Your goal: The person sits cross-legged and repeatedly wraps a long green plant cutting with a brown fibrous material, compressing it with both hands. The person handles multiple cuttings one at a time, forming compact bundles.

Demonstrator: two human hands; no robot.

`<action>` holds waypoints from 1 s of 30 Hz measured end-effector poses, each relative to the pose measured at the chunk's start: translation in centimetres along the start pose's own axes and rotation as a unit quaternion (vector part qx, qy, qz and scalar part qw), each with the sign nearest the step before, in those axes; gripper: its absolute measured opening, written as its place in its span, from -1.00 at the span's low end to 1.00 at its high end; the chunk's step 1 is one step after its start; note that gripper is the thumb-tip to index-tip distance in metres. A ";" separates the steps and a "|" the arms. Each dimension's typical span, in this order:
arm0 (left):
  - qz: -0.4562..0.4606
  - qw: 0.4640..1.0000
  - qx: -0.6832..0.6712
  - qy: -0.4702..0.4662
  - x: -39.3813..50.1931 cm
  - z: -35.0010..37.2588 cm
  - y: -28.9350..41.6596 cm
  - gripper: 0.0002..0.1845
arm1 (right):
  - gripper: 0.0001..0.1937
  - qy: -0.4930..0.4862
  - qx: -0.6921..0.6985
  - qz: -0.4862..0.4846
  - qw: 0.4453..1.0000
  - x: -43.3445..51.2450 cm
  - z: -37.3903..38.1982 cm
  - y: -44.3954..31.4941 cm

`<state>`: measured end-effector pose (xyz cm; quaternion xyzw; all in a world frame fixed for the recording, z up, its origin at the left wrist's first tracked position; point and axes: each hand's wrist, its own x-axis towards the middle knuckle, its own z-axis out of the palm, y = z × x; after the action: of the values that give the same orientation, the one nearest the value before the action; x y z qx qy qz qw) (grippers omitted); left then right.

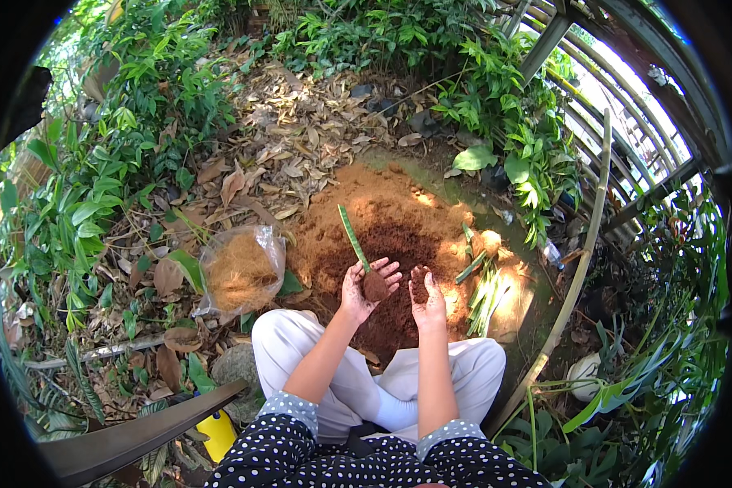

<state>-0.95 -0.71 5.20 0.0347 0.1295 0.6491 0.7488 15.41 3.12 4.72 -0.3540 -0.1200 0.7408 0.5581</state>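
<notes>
My left hand [354, 296] is palm up with spread fingers, holding a round ball of brown coir or soil [375, 287]. A long, narrow green leaf cutting [352, 235] stands up tilted from this ball. Cupped beside it, my right hand [430, 308] holds a small clump of dark, moist coir or soil [419, 288]. Crumbs cling to both hands. Beneath and beyond them is a mound of dark, moist coir or soil [396, 247], ringed by lighter orange-brown coir dust [360, 192].
At left sits a clear plastic bag [244, 268] of coir fibre. On the right are a bundle of green leaf strips [487, 299] and a fibre-wrapped ball [490, 242]. Beyond them lies a long bamboo pole [576, 283]. Dry leaves [299, 131] cover the far ground. A yellow container [217, 434] stands lower left.
</notes>
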 end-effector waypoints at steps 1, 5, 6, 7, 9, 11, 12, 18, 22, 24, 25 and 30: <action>0.000 1.000 0.001 0.000 0.0 0.0 0.0 -0.39 | -0.78 0.001 -0.007 -0.001 1.000 -0.1 0.0 0.2; -0.002 1.000 0.002 0.022 -0.1 0.2 0.0 -0.39 | -0.76 -0.030 0.049 0.007 0.998 -0.2 0.4 0.9; -0.003 1.000 0.004 0.024 -0.1 0.3 0.0 -0.38 | -0.76 -0.036 0.020 -0.022 0.999 -0.4 0.5 1.1; -0.003 1.000 0.007 0.025 -0.1 0.3 0.1 -0.38 | -0.76 -0.057 0.025 -0.026 0.998 -0.5 0.7 1.2; -0.003 1.000 0.010 0.028 -0.1 0.3 0.0 -0.37 | -0.76 -0.037 0.026 -0.032 0.998 -0.8 1.2 1.2; -0.002 0.999 0.016 0.035 0.0 0.1 0.0 -0.36 | -0.73 -0.053 0.047 -0.032 0.997 -1.2 1.9 1.1; -0.005 1.000 0.020 0.023 0.1 -0.1 -0.1 -0.36 | -0.71 -0.045 0.057 -0.034 0.997 -1.3 2.2 1.1; -0.039 0.984 0.106 0.140 0.4 -1.4 -0.8 -0.43 | -0.53 -0.061 -0.081 -0.076 0.992 -2.1 4.5 2.3; -0.045 0.952 0.123 0.276 0.4 -1.7 -1.6 -0.68 | -0.53 -0.027 -0.148 -0.127 0.980 -2.1 5.2 3.7; -0.050 0.954 0.136 0.261 0.3 -1.6 -1.5 -0.64 | -0.54 -0.012 -0.159 -0.134 0.978 -1.9 5.2 3.9; -0.052 0.955 0.142 0.253 0.3 -1.6 -1.5 -0.61 | -0.54 -0.015 -0.182 -0.143 0.973 -1.9 5.2 4.0; -0.044 0.961 0.130 0.242 0.6 -2.3 -1.8 -0.74 | -0.58 -0.009 -0.341 -0.197 0.919 -1.8 5.0 4.6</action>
<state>0.32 -0.64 2.45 -0.0317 0.3916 0.5819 0.7121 8.93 1.01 6.43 -0.4854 -0.4378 0.5336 0.5367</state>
